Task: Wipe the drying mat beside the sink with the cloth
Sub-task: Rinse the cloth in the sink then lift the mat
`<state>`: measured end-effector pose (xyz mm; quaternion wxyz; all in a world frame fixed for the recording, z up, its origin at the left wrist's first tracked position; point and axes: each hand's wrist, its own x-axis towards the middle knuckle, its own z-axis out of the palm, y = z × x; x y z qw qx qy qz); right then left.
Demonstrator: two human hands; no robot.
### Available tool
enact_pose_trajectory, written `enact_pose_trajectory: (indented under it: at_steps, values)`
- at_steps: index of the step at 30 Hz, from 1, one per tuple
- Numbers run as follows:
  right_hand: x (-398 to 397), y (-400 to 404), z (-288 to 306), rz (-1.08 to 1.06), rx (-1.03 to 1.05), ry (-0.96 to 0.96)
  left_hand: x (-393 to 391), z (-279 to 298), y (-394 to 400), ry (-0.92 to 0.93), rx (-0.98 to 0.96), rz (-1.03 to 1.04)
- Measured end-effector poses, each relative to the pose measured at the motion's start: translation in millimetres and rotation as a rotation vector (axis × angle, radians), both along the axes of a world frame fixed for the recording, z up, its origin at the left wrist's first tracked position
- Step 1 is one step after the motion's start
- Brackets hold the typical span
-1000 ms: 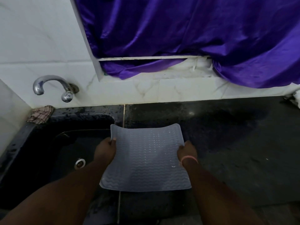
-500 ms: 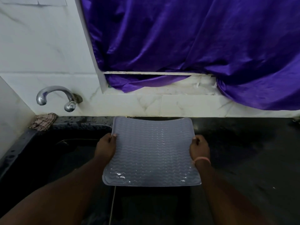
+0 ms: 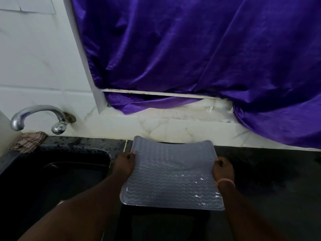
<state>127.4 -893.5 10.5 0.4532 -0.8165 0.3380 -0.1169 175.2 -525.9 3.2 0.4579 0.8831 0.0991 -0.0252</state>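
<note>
The person is carrying the grey, wavy-ribbed silicone drying mat (image 3: 171,174) rightward: a second ago it was hanging partly over the black sink basin (image 3: 57,174), and now it is sitting wholly right of the basin's edge, above the dark stone counter (image 3: 271,181). The left hand (image 3: 123,165) is pinching the mat's left edge with its thumb on top, and the right hand (image 3: 222,169), wearing a pink wristband (image 3: 226,180), is gripping the right edge the same way. The mat is sagging in the middle, its far edge lifted close to the wall, and I cannot tell whether its near edge is touching the counter. Droplets are glinting on its near half, so it probably needs wiping; judging by this, the mat is being laid out first and the wiping is not yet begun.

The checked brown cloth (image 3: 28,141) is lying untouched at the far left corner of the sink, under the chrome wall tap (image 3: 40,119), well apart from both hands. White marble-look tiles (image 3: 40,54) are backing the counter, and a shiny purple curtain (image 3: 199,54) is draping over a ledge behind it.
</note>
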Motion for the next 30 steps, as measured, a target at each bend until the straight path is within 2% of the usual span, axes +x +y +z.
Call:
enact_pose_trajectory:
  at_steps: [5, 8, 14, 16, 20, 24, 28, 30]
  values:
    - [31.1, -18.5, -17.6, 0.015, 0.017, 0.036, 27.2, -13.7, -7.8, 0.021, 0.049, 0.047]
    - [44.4, -22.7, -32.6, 0.044, 0.033, 0.068, 37.3, -29.3, -8.9, 0.042, -0.018, 0.064]
    - [52.4, -32.6, -68.2, 0.15, -0.004, 0.375, 39.2, -68.8, -7.1, 0.224, 0.0, 0.064]
    - [57.7, -41.7, -71.3, 0.194, 0.006, 0.41, 44.7, -72.7, -6.3, 0.253, -0.03, 0.089]
    - [86.9, -53.5, -62.7, 0.148, 0.055, 0.356, 73.4, -64.8, -4.5, 0.287, -0.158, 0.23]
    - [112.2, -53.8, -64.8, 0.165, 0.044, 0.415, 97.8, -56.8, -4.0, 0.358, -0.122, 0.174]
    - [117.4, -48.7, -68.9, 0.157, -0.01, 0.299, 109.1, -55.4, -16.5, 0.194, 0.035, 0.166]
    - [119.1, -44.2, -65.4, 0.113, -0.04, 0.209, 110.2, -56.3, -23.0, 0.1, 0.02, 0.225]
